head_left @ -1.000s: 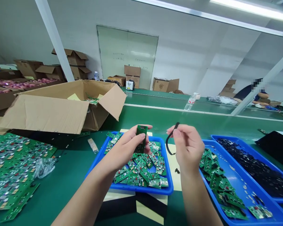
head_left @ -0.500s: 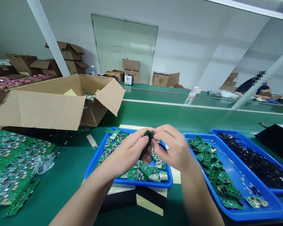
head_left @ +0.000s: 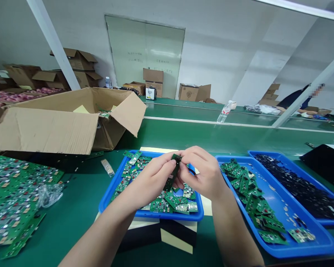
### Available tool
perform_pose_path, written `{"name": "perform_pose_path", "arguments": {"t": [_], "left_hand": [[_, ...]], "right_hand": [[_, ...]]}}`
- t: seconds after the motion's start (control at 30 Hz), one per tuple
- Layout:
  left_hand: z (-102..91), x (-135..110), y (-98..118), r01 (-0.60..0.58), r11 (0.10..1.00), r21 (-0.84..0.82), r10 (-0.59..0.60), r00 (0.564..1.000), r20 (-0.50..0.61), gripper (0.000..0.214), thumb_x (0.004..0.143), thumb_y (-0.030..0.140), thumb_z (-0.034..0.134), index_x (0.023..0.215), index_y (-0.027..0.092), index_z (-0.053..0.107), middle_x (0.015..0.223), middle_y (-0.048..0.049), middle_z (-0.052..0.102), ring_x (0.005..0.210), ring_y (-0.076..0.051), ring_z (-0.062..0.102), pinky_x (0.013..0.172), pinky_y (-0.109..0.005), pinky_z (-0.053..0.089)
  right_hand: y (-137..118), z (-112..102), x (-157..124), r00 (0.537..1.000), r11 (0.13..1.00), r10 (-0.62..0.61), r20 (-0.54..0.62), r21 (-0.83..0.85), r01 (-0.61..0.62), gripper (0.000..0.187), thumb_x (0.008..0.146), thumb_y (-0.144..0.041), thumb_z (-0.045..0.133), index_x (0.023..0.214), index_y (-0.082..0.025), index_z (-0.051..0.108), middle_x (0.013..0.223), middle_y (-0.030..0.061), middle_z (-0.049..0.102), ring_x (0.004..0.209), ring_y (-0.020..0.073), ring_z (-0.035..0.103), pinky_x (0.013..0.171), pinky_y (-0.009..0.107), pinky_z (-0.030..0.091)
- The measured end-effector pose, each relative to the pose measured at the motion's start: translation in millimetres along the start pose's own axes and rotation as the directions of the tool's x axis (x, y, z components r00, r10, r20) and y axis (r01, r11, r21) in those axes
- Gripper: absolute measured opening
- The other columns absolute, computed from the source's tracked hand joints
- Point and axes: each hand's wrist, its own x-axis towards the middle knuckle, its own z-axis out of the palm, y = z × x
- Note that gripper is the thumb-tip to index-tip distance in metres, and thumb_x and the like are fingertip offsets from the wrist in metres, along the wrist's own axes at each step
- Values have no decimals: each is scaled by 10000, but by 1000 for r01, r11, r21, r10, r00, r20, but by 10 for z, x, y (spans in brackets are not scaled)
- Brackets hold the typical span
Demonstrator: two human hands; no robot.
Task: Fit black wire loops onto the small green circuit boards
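Observation:
My left hand (head_left: 153, 176) is closed around a narrow green circuit board (head_left: 172, 178), its thumb pressed on the board's face. The board is tilted, its upper end towards my right hand (head_left: 203, 172). The right thumb and forefinger pinch at that upper end, and what lies between the tips is too small to make out. A small black part (head_left: 192, 171) shows among the curled right fingers. Below both hands, a blue tray (head_left: 102, 207) holds many loose circuit boards (head_left: 158, 205), partly covered by my hands and wrists.
To the right stand a blue tray (head_left: 303, 243) with circuit boards and another with small black parts (head_left: 303, 189). Panels of boards (head_left: 13, 200) and a crumpled plastic bag (head_left: 48, 194) lie left. An open carton (head_left: 50, 126) stands behind. A person's arm (head_left: 295, 97) shows far right.
The board in my left hand has turned slightly, so more of its face shows. My hands stay nearly in place. The far person's arm has shifted.

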Motion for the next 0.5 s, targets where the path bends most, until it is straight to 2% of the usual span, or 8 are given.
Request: {"name": "perform_pose_path", "arguments": {"t": [0.37, 0.5], "left_hand": [[-6, 11, -27, 6, 1000, -30, -5, 999, 41, 266, 847, 194, 405, 902, 197, 665, 620, 0, 630, 547, -145, 595, 534, -233, 496], [7, 14, -45, 18, 1000, 0, -18, 999, 48, 261, 880, 253, 400, 937, 148, 631, 558, 20, 544, 468, -107, 530, 475, -211, 452]], "right_hand": [[4, 10, -10, 1000, 1000, 20, 14, 16, -20, 147, 803, -89, 469, 712, -201, 497, 795, 47, 603, 805, 161, 590, 679, 300, 488], [-7, -3, -13, 997, 996, 70, 26, -55, -69, 139, 823, -122, 465, 712, -197, 500, 768, 41, 605, 774, 167, 582, 681, 305, 477]]}}
